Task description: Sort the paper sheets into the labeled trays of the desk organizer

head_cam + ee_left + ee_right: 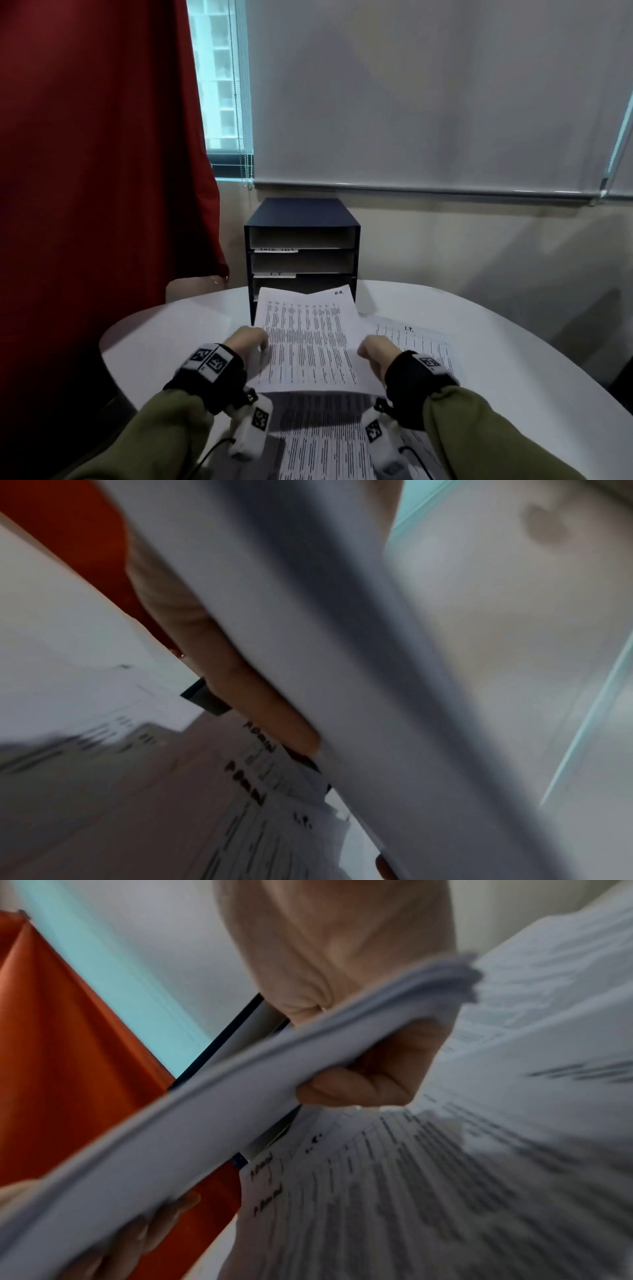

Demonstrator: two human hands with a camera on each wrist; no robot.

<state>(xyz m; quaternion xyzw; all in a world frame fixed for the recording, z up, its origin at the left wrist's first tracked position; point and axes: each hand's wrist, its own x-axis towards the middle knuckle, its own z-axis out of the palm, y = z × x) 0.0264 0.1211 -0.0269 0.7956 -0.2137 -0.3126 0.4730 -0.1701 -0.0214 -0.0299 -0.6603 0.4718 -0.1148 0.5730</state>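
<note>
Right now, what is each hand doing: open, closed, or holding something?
Left hand: closed on the left edge of the paper stack.
Right hand: closed on the stack's right edge.

- Ahead of me a red curtain (96, 137) hangs down the left side.
- Beside it I see a strip of window (221, 75) with daylight and a building outside.
- A pale roller blind (428, 92) covers the rest, with a bead chain (244, 164) hanging at its left edge.
- Below is a beige wall (479, 240).
- A white rounded table (496, 342) stands before me.
</note>
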